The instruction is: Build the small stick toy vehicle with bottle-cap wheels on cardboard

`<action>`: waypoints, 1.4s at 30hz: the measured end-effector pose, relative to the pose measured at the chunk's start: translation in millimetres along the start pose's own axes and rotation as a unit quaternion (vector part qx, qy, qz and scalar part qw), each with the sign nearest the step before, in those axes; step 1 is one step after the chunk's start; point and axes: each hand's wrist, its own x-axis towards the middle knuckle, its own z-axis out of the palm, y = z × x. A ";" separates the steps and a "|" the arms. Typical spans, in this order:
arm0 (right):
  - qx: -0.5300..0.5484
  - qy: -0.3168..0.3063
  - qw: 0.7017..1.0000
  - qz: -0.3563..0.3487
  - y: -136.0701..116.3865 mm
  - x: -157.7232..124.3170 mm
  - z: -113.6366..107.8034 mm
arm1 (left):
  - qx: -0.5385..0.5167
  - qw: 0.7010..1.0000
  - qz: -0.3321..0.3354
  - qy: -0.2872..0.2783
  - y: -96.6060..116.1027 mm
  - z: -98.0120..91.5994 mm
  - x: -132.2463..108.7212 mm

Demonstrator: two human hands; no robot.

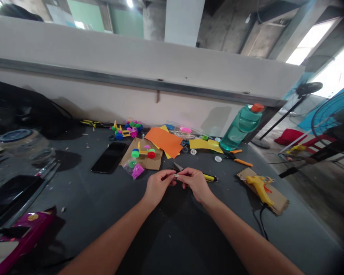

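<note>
Both my hands meet over the dark table, fingertips pinched around one small pale stick-like piece [176,175] whose kind is too small to make out. My left hand [158,186] grips its left end and my right hand [197,184] its right end. Just behind the fingers lie a pointed blade [177,166] and a yellow-and-black cutter [210,178], partly hidden by my right hand. Beyond my left hand, a small toy car [143,152] with green, blue and red wheels rests on cardboard [153,163]. A bag with pink pieces [137,171] sits at its front edge.
Orange paper [164,140], yellow paper [206,145] and bottle caps lie behind. A teal bottle [240,128] stands back right, near orange-handled pliers [242,162]. A corded yellow glue gun [259,189] rests on cardboard at right. Left are a phone [109,157] and a jar [23,145].
</note>
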 end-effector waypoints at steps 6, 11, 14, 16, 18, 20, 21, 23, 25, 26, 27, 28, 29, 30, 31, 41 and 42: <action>-0.032 0.003 0.999 -0.030 -0.1 -2.1 3.0 | -0.038 0.999 -0.015 0.002 -1.2 -1.2 2.4; -0.043 -0.007 0.997 -0.059 1.7 -1.2 2.3 | -0.107 0.992 -0.060 0.008 0.7 -3.0 4.3; -0.048 -0.005 0.997 -0.059 1.8 0.5 0.2 | -0.108 0.992 -0.065 -0.008 1.6 -3.0 2.9; -0.045 -0.007 0.997 -0.062 1.8 1.3 -1.0 | -0.111 0.992 -0.066 -0.016 1.5 -3.0 2.2; -0.043 -0.008 0.997 -0.063 1.9 1.7 -1.6 | -0.114 0.991 -0.067 -0.018 1.0 -3.0 2.0; -0.044 -0.006 0.997 -0.059 1.8 1.4 -1.2 | -0.107 0.992 -0.065 -0.017 0.4 -2.8 2.5; -0.045 -0.005 0.997 -0.055 1.4 1.0 -0.7 | -0.100 0.993 -0.064 -0.013 0.1 -2.5 2.8; -0.045 -0.003 0.998 -0.048 0.2 -0.1 0.9 | -0.085 0.994 -0.062 0.002 -0.3 -1.5 3.5; -0.053 0.004 0.997 -0.047 -1.7 -1.3 2.5 | -0.077 0.995 -0.063 0.015 -0.4 -0.3 3.6; -0.059 0.009 0.997 -0.048 -2.7 -1.9 3.0 | -0.076 0.995 -0.065 0.018 -0.3 0.1 3.5; -0.065 0.014 0.997 -0.049 -3.5 -2.3 3.4 | -0.078 0.995 -0.066 0.015 -0.2 0.4 3.1; -0.069 0.020 0.996 -0.049 -4.2 -2.5 3.4 | -0.083 0.994 -0.067 0.007 0.0 0.4 2.7; -0.069 0.024 0.996 -0.048 -4.5 -2.3 3.1 | -0.092 0.994 -0.066 -0.003 0.2 0.2 2.3; -0.062 0.028 0.997 -0.047 -4.5 -2.0 2.5 | -0.104 0.992 -0.064 -0.012 0.4 -0.2 1.8; -0.052 0.033 0.997 -0.044 -4.1 -1.3 1.8 | -0.118 0.991 -0.062 -0.019 0.7 -0.8 1.5; -0.016 0.044 0.998 -0.042 0.8 0.0 -0.8 | -0.008 1.000 0.003 -0.014 0.9 0.3 0.2; -0.016 0.041 0.998 -0.042 1.0 -0.6 -0.2 | 0.010 1.000 0.014 -0.008 0.8 0.4 -0.1</action>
